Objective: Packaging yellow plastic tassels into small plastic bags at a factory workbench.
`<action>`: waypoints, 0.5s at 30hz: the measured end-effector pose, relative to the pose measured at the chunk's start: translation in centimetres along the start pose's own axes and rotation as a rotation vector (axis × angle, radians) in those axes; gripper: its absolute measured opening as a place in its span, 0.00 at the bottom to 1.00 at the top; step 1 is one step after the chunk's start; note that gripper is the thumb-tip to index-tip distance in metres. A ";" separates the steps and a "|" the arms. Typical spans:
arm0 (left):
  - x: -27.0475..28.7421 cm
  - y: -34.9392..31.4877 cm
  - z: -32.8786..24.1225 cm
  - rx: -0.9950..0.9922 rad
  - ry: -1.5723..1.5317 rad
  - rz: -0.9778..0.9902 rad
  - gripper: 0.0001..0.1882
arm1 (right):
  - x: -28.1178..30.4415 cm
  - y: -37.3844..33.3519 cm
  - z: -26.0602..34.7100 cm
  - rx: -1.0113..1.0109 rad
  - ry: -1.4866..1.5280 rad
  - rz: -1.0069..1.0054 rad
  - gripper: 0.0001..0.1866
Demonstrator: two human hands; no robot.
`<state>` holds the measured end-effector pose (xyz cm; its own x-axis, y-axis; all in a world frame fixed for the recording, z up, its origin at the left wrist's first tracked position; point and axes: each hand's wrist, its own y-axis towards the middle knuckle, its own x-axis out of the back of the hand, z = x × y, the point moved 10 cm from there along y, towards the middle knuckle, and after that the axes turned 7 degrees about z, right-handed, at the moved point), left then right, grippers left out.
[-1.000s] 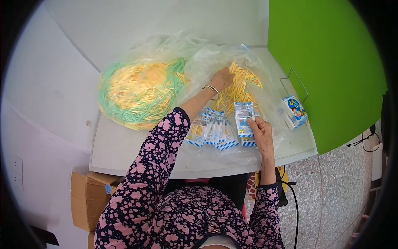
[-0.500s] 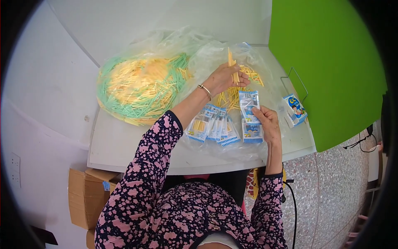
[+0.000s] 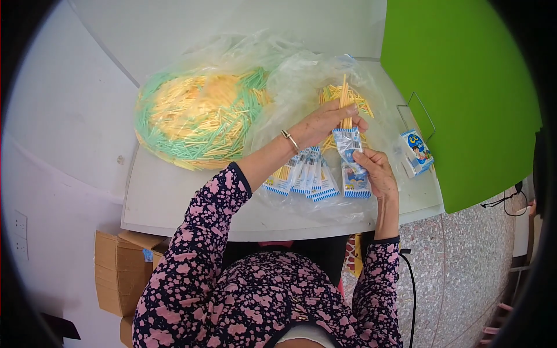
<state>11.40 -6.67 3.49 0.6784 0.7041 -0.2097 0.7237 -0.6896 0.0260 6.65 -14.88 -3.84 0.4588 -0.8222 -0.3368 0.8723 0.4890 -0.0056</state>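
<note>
A strip of table (image 3: 267, 224) in front of the fanned packets (image 3: 304, 174) leaves room to pass between the left forearm (image 3: 267, 155) and right forearm (image 3: 389, 214). The bulging bag (image 3: 200, 124) blocks the back left; the green panel (image 3: 458, 104) walls off the right, beside a wire stand (image 3: 424, 112).

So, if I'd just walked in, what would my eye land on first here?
Probably the big clear bag of yellow and green sticks on the left of the table, along with the bright green panel on the right. Between them, the left hand holds a few yellow sticks at the far end of a blue-and-white packet, which the right hand grips.
</note>
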 end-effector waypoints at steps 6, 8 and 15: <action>-0.5 -0.6 1.0 -0.047 0.099 0.017 0.17 | -0.4 0.2 0.7 0.052 0.000 0.009 0.11; -0.1 -0.8 1.1 -0.028 0.085 0.009 0.17 | -0.1 0.3 0.9 0.081 -0.035 -0.055 0.11; 3.0 -0.5 0.7 -0.025 -0.115 -0.125 0.17 | -0.1 1.5 2.3 0.100 -0.189 -0.116 0.11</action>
<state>12.94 -4.31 2.13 0.5650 0.7591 -0.3235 0.8055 -0.5924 0.0167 8.28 -14.73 -1.66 0.3702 -0.9155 -0.1573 0.9290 0.3649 0.0622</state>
